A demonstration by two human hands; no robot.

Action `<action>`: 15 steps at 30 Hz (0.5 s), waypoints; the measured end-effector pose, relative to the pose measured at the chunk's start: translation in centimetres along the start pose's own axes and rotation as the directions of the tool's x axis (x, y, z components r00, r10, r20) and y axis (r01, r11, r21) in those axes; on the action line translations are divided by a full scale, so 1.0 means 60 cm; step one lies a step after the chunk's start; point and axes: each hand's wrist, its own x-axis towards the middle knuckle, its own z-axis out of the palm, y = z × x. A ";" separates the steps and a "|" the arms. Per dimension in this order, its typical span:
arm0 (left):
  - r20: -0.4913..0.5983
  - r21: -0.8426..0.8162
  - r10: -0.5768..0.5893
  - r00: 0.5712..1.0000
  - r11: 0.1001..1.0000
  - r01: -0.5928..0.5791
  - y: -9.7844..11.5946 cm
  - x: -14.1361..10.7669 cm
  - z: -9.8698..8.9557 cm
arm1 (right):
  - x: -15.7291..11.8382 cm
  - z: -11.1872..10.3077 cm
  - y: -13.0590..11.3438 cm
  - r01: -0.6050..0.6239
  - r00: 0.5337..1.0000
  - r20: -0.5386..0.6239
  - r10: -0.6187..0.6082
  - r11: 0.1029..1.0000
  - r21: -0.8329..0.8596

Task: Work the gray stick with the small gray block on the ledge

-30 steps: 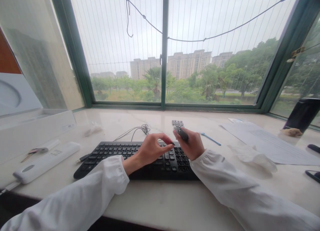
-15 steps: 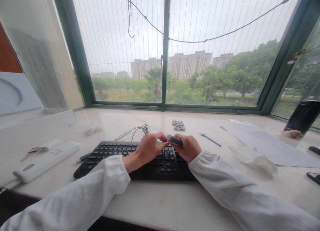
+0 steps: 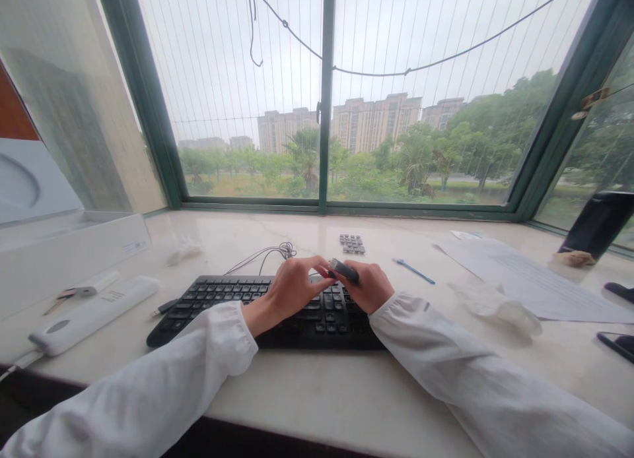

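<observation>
Over the black keyboard (image 3: 218, 299) my two hands meet near its right-hand part. Curled round a small black brush (image 3: 345, 271) is my right hand (image 3: 374, 286); the short pale tip points up and left. My left hand (image 3: 292, 288) is closed at the fingertips on a small dark piece, apparently a keycap (image 3: 332, 274), right beside the brush tip. Fingers partly hide that piece. Behind the hands, several loose keycaps (image 3: 352, 243) lie in rows on the white counter (image 3: 307, 385).
A blue stick (image 3: 415, 271) lies right of the keycaps. Farther right are crumpled tissue (image 3: 495, 309), paper sheets (image 3: 525, 280) and a dark upright device (image 3: 599, 224). On the left are a white power strip (image 3: 99, 309), keys (image 3: 67, 296) and a white box (image 3: 74, 247). A coiled cable (image 3: 284, 249) sits behind the keyboard.
The view has tilted slightly. The brush has turned a little at the left fingertips, and the small dark piece there shows more plainly. Both hands stay over the keyboard.
</observation>
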 end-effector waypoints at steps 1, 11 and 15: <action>-0.006 -0.005 0.013 1.000 1.000 -0.013 0.000 0.000 -0.001 | 0.001 0.000 0.001 0.006 1.000 -0.006 -0.006 0.999 0.035; -0.009 0.072 0.004 1.000 0.997 -0.003 -0.005 0.000 -0.006 | 0.036 -0.031 0.066 -0.241 0.966 -0.129 0.225 0.962 -0.129; -0.006 0.137 -0.035 0.999 0.990 0.035 -0.012 0.004 -0.010 | 0.039 -0.039 0.107 -0.323 0.935 0.029 0.354 0.882 -0.343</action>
